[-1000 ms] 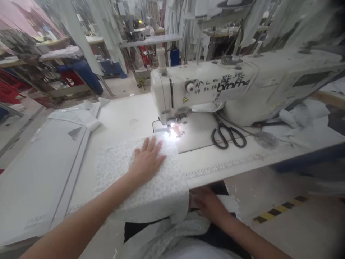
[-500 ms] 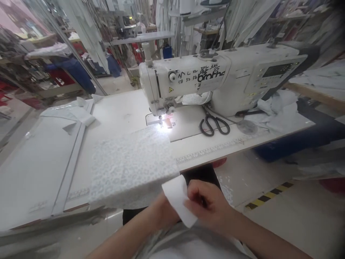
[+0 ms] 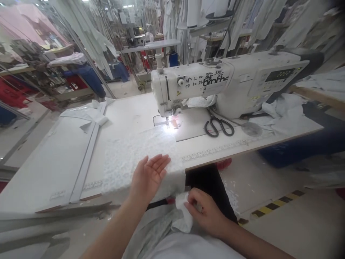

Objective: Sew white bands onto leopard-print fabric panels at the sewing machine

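A white lace-patterned fabric panel [image 3: 129,158] lies on the sewing table [image 3: 126,111] in front of the white sewing machine [image 3: 215,84], with its near end hanging over the table edge. My left hand [image 3: 149,174] hovers above the panel's near edge, palm up, fingers stretched out and empty. My right hand [image 3: 206,210] is below the table edge over my lap, fingers pinched on a small white fabric piece [image 3: 183,212]. More of the patterned fabric [image 3: 153,233] rests in my lap.
Black scissors [image 3: 218,126] lie on the table right of the needle. Crumpled white cloth [image 3: 283,111] is piled at the right end. Folded white pieces [image 3: 86,115] sit at the back left. A ruler strip [image 3: 215,151] runs along the table's front edge. Hanging garments fill the background.
My left hand came off the panel a second ago, dropped to my lap, and now is raised palm up over the panel's edge. My right hand has picked up the small white piece.
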Demonstrator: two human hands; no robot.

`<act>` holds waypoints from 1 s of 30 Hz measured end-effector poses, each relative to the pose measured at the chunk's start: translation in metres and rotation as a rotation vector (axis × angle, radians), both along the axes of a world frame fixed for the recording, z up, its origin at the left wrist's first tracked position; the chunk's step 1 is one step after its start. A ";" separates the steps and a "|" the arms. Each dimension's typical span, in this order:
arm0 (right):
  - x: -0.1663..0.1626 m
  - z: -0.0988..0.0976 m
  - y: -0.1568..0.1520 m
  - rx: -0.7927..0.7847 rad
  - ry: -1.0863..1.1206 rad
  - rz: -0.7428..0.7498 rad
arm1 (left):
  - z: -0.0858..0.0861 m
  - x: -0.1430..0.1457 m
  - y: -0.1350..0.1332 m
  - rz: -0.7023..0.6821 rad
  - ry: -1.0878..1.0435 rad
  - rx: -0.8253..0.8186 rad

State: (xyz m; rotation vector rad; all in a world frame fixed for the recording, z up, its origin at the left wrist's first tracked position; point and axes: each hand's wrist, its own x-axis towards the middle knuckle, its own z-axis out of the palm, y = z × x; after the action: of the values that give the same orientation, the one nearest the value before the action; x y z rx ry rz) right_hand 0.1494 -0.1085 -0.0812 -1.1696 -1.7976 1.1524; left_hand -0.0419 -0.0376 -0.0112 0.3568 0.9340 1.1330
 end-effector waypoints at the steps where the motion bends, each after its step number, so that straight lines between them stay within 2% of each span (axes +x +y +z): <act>1: 0.002 0.006 0.002 -0.021 0.058 -0.002 | -0.005 -0.001 -0.007 -0.077 0.050 0.061; 4: 0.006 0.025 0.007 -0.104 0.239 -0.055 | -0.022 -0.001 -0.033 -0.498 0.207 0.137; 6: 0.004 0.035 0.006 -0.103 0.309 -0.070 | -0.034 0.004 -0.049 -0.753 0.132 0.088; 7: 0.002 0.039 0.004 -0.073 0.319 -0.051 | -0.037 0.008 -0.054 -0.799 0.036 0.065; 8: 0.000 0.040 0.002 -0.030 0.313 -0.018 | -0.038 0.012 -0.055 -0.782 -0.059 0.053; 10: -0.004 0.035 -0.001 0.066 0.258 0.059 | -0.032 0.017 -0.048 -0.600 -0.130 0.058; 12: -0.005 0.021 -0.002 0.112 0.137 0.116 | -0.017 0.017 -0.030 -0.340 -0.012 0.078; 14: -0.003 0.005 0.002 0.052 0.001 0.126 | -0.001 0.013 -0.012 -0.164 0.123 0.124; 16: 0.000 -0.005 0.010 -0.041 -0.034 0.062 | 0.011 0.012 -0.002 -0.167 0.175 0.148; 18: 0.001 -0.004 0.018 -0.088 0.074 -0.012 | 0.015 0.017 -0.003 -0.271 0.169 0.131; 20: -0.001 0.003 0.023 -0.098 0.226 -0.001 | 0.013 0.025 -0.006 -0.355 0.149 0.104; 23: -0.009 0.010 0.024 -0.218 0.311 0.063 | 0.011 0.029 0.003 -0.342 0.179 0.135; 26: -0.014 0.003 0.021 -0.263 0.292 0.013 | 0.012 0.020 0.033 -0.306 0.318 0.203; 30: -0.015 -0.014 0.021 -0.213 0.233 -0.049 | 0.010 0.002 0.086 -0.297 0.712 0.383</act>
State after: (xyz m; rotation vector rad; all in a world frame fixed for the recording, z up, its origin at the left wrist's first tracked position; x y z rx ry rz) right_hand 0.1347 -0.0879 -0.0949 -1.1388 -1.4919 1.4154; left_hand -0.0402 0.0481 -0.0012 1.2275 1.2199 0.9081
